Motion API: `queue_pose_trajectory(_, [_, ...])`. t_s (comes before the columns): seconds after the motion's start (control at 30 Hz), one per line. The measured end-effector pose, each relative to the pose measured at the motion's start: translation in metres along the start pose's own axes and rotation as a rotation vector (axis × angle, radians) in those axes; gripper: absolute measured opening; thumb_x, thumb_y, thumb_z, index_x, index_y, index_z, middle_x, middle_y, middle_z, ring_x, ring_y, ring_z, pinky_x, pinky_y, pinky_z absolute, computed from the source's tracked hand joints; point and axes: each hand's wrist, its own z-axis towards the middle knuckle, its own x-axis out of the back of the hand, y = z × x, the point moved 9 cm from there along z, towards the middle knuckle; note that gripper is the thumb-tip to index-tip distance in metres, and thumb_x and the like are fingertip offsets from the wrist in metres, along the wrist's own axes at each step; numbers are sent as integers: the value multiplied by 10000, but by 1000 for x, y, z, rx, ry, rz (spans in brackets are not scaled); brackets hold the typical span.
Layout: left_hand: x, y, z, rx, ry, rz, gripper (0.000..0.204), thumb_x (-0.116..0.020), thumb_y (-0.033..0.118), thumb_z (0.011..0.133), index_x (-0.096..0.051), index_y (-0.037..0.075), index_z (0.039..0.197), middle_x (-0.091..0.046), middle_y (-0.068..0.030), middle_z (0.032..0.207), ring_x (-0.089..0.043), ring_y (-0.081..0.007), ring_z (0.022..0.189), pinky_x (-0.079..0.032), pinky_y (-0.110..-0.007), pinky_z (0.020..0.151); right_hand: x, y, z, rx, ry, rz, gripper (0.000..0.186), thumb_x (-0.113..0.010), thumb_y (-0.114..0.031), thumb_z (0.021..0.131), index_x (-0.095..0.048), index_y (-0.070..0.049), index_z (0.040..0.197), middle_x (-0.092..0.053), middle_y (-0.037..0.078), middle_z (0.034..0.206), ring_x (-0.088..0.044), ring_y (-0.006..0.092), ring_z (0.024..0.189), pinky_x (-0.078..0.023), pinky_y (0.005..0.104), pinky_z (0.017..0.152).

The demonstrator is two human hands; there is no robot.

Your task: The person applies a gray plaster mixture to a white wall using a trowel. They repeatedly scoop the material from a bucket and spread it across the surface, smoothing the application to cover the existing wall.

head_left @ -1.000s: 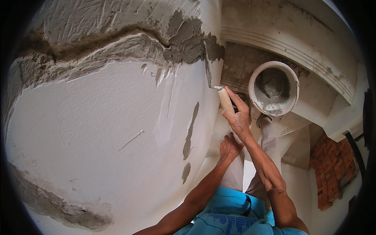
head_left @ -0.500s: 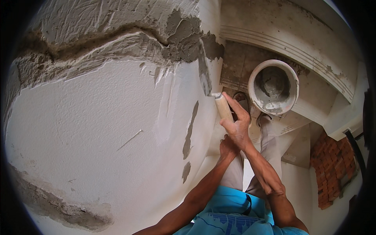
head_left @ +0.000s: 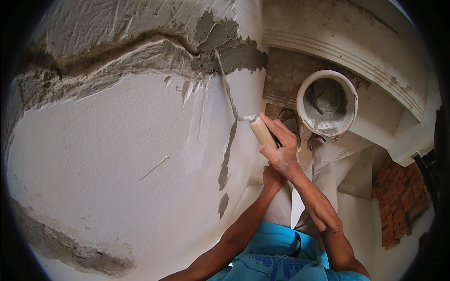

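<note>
My right hand [head_left: 283,149] is closed round the wooden handle of a trowel [head_left: 228,92]. The thin blade appears nearly edge-on, its tip against the dark wet mortar [head_left: 243,55] at the wall's corner. This mortar fills the right end of a long rough groove [head_left: 117,47] cut across the white wall [head_left: 117,145]. Below and behind my right wrist, my left hand [head_left: 273,178] is curled closed; its fingers are mostly hidden, and I cannot make out what they hold. Grey mortar smears [head_left: 228,157] mark the wall left of my hands.
A round bucket [head_left: 302,100] with grey mortar inside stands by my feet, on the steps [head_left: 342,51]. Stacked red bricks [head_left: 398,201] show at the right. Another rough, chipped strip [head_left: 75,250] runs along the wall at lower left.
My right hand has shifted slightly left with the trowel. The blade has turned from showing its face to nearly edge-on, its tip moving left across the mortar. My left hand stays about where it was.
</note>
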Motion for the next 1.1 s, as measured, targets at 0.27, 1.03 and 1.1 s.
queue_pose_trajectory(0.27, [29,36,-1,-51,-240,208,359,-671,324,908,-689,44,1132,-693,-213,1056,-684,-342,987,-556,-474,883,13,15,16,-57,120,-30,752,-670,0,677,-607,-44,1425,-598,102,918,-570,203,783,-491,316,743])
queue_pose_trajectory(1.03, [26,5,-22,171,-198,-96,771,-720,515,874,-488,21,1419,-624,-307,1223,-633,-496,1110,-506,-554,965,12,-3,34,-2,140,-37,761,-682,11,673,-613,-78,1426,-651,117,992,-615,214,838,-512,314,796])
queue_pose_trajectory(1.1, [22,1,-30,162,-209,-112,760,-718,506,878,-487,32,1426,-618,-296,1245,-617,-505,1124,-498,-558,974,8,-8,25,-19,87,-63,759,-680,9,675,-613,-75,1426,-658,121,1006,-622,212,851,-516,307,803])
